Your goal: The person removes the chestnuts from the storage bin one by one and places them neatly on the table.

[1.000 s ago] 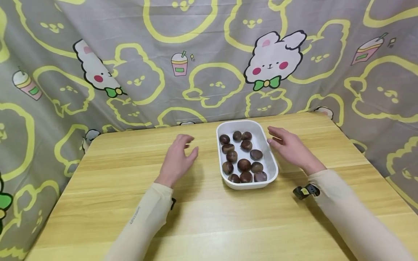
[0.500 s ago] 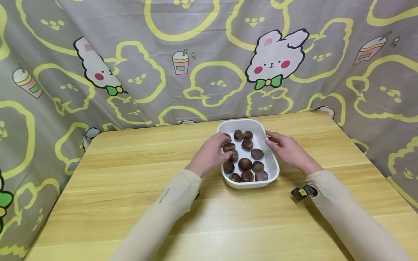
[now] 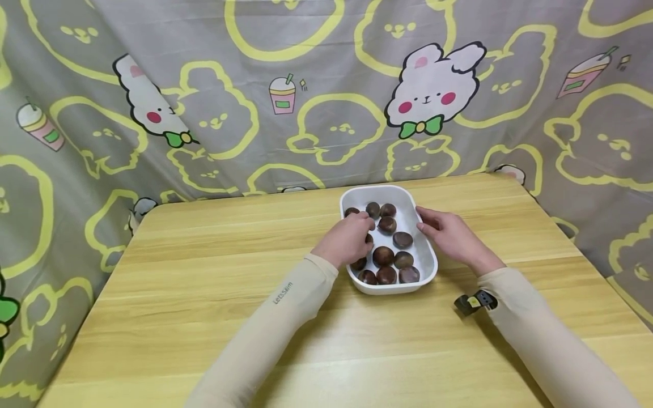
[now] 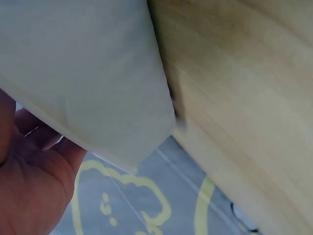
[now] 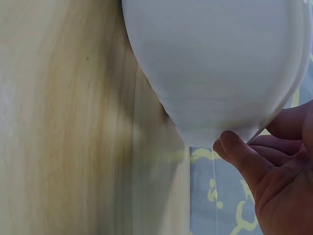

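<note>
A white rectangular tray point(image 3: 425, 249) holds several glossy brown chestnuts point(image 3: 383, 256) on the wooden table. My left hand point(image 3: 347, 238) reaches over the tray's left rim with fingers and thumb curled round a chestnut point(image 3: 369, 238), mostly hidden beneath them. In the left wrist view, the left hand point(image 4: 36, 181) is partly covered by the tray's outer wall point(image 4: 98, 83). On the opposite side, my right hand point(image 3: 451, 235) touches the tray's right edge. The right wrist view has the right thumb point(image 5: 234, 147) against the outer wall point(image 5: 210, 73), the other fingers near the rim.
The tray stands near the back of the wooden table point(image 3: 204, 272). A grey curtain point(image 3: 326, 73) with yellow outlines and rabbit prints hangs behind the table and along both sides. A black wrist device point(image 3: 476, 301) sits below my right sleeve.
My left hand has moved right from the bare table into the tray, and its fingers have curled over a chestnut. My right hand has come against the tray's right side.
</note>
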A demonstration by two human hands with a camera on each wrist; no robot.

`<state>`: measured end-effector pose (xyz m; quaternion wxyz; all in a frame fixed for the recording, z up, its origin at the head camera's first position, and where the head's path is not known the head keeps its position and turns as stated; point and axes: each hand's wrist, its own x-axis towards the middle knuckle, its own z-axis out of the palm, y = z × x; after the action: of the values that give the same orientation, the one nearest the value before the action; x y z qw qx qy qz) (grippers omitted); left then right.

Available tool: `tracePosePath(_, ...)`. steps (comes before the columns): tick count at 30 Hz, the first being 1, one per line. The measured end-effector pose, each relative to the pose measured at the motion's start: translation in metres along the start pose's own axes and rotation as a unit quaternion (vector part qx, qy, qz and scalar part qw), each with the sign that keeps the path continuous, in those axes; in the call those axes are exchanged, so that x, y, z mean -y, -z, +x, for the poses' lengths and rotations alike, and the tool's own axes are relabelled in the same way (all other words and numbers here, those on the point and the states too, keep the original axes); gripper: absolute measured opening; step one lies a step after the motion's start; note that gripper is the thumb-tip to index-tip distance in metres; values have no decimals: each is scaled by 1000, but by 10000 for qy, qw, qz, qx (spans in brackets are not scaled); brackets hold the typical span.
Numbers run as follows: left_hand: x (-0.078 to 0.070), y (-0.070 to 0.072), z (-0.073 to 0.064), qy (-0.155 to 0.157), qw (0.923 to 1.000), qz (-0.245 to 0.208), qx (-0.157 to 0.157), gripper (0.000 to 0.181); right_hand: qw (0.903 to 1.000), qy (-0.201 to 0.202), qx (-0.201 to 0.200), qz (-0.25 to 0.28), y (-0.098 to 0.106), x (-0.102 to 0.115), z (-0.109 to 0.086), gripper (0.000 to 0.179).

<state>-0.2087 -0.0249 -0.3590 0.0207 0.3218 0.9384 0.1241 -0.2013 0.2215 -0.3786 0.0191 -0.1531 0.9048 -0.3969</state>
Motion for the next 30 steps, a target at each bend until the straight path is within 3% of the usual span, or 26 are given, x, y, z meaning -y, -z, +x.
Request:
tracePosePath(5, -2, -3, 3, -39, 9981, 589, 199, 10, 10000, -16, 8, 78, 1, 1, 0, 48)
tracePosePath(13, -5, -8, 3, 102, 9926, 1173, 308, 15, 9999, -11, 42, 148, 0, 1, 0, 49)
tracePosePath(25, -7, -12, 5, -21, 9905, 1302, 448, 25, 9994, -90, 113, 326, 0, 0, -1, 50)
tracePosePath(30, -6, -13, 7, -50, 9914, 1240, 423, 20, 9993, -109, 107, 331, 0, 1, -1, 50)
